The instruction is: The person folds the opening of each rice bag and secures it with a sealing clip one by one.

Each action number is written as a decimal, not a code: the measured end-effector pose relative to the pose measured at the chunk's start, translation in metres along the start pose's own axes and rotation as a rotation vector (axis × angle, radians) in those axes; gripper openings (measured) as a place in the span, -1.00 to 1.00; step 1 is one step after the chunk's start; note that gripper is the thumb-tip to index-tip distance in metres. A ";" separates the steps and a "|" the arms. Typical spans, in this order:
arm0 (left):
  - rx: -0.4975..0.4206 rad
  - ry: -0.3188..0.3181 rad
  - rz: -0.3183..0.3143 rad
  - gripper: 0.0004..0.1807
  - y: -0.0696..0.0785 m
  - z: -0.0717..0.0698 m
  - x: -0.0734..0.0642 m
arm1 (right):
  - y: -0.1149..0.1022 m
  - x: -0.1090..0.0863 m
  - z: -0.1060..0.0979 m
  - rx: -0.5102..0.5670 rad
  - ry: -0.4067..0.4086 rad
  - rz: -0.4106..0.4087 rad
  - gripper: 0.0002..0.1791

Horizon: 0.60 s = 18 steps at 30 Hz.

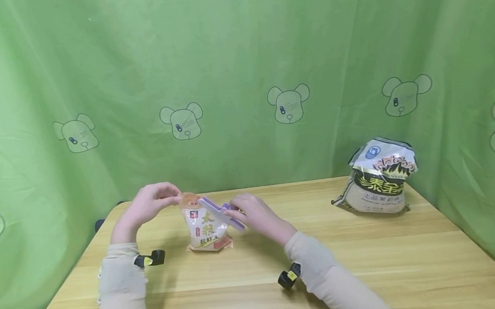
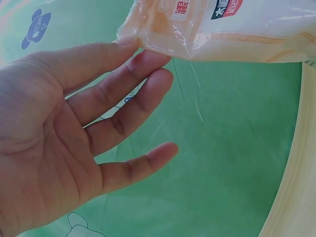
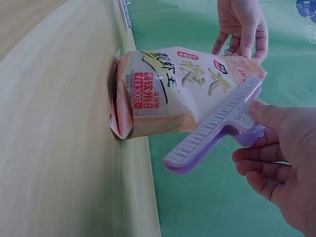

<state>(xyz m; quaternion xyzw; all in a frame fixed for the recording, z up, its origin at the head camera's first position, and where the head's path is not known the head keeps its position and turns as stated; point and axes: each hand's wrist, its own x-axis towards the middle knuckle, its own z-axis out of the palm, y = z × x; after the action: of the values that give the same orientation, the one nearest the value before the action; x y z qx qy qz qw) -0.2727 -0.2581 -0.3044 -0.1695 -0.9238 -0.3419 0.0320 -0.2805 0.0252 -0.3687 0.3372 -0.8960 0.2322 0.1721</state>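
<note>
A small orange-and-white rice bag [image 1: 205, 231] stands upright on the wooden table, its printed front toward me. With thumb and fingertip my left hand [image 1: 154, 201] pinches the top left corner of that bag, also seen in the left wrist view, where the other fingers of the left hand [image 2: 64, 118] spread away from it. My right hand [image 1: 253, 214] holds a purple bag clip [image 3: 212, 126] by its handle, thumb on one side and index finger on the other. The clip's long bar slants across the upper right of the bag, close to its top edge.
A larger rice bag [image 1: 375, 182], white, black and clear, stands at the right rear of the table [image 1: 316, 261]. Green curtain [image 1: 235, 50] with bear-head prints hangs behind and along both sides.
</note>
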 end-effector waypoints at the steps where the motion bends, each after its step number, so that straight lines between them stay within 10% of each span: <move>1: -0.001 0.001 0.000 -0.79 0.000 0.000 0.000 | 0.000 0.000 0.000 0.005 -0.001 0.002 -0.75; 18: -0.016 -0.004 0.009 -0.79 0.002 0.003 0.002 | -0.016 0.013 -0.001 0.046 0.057 -0.027 -0.76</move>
<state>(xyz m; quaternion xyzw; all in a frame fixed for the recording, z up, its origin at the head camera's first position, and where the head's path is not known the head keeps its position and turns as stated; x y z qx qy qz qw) -0.2735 -0.2541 -0.3048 -0.1744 -0.9203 -0.3488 0.0304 -0.2784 0.0083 -0.3574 0.3464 -0.8806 0.2596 0.1929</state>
